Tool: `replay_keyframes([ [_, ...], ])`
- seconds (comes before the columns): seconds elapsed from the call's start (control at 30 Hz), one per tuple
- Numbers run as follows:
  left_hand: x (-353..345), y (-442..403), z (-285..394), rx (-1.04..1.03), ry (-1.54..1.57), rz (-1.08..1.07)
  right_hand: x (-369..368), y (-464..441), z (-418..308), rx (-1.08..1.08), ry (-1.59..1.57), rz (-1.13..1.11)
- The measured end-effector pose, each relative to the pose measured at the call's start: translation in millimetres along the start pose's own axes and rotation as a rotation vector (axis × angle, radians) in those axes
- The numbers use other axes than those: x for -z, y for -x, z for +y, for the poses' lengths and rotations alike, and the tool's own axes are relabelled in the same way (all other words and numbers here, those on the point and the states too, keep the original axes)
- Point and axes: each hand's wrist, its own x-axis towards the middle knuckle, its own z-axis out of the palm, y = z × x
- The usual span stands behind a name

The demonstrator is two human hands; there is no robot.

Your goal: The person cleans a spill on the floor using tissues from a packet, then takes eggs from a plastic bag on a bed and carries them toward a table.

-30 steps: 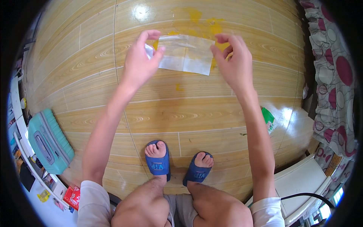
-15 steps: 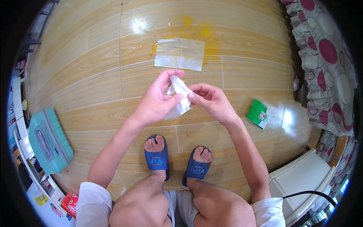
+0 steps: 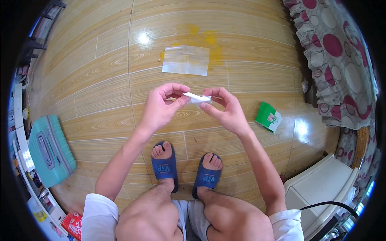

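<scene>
Between my two hands is a white tissue [image 3: 197,98], bunched into a narrow folded strip above the floor. My left hand [image 3: 163,104] pinches its left end between thumb and fingers. At the other end, my right hand [image 3: 226,109] is closed on it with thumb and fingertips. Beyond my hands, a flat, creased sheet of tissue [image 3: 185,66] lies spread on the wooden-patterned floor. It covers part of a yellow liquid spill [image 3: 209,38], which shows through it and spreads past its far and right edges.
A green tissue pack [image 3: 265,115] lies on the floor to the right. On the left stands a teal suitcase [image 3: 52,150]. A patterned curtain [image 3: 331,52] hangs at the right, above a white plastic cabinet [image 3: 317,188]. My feet wear blue slippers [image 3: 208,178].
The tissue was hanging loose and crumpled; now it is gathered into a narrow strip. My left hand has moved slightly down and left, and both hands now hold opposite ends.
</scene>
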Motion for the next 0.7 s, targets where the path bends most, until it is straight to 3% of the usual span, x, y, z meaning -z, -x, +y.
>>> replay_keyframes([
  [0.1,-6.3,4.6,5.1,-0.009,-0.127,0.035,-5.7,2.8,-5.9,0.131,0.165,0.109],
  [0.27,-12.3,9.1,10.5,-0.037,-0.318,-0.015,-16.4,9.3,-27.3,0.072,0.082,0.025],
  [0.5,-12.8,12.5,9.2,-0.142,-0.338,0.007,-9.7,10.3,-28.6,0.064,0.168,-0.014],
  [0.7,-7.2,14.9,-1.3,-0.022,-0.192,-0.025,-11.1,15.4,-35.5,0.084,0.158,0.016],
])
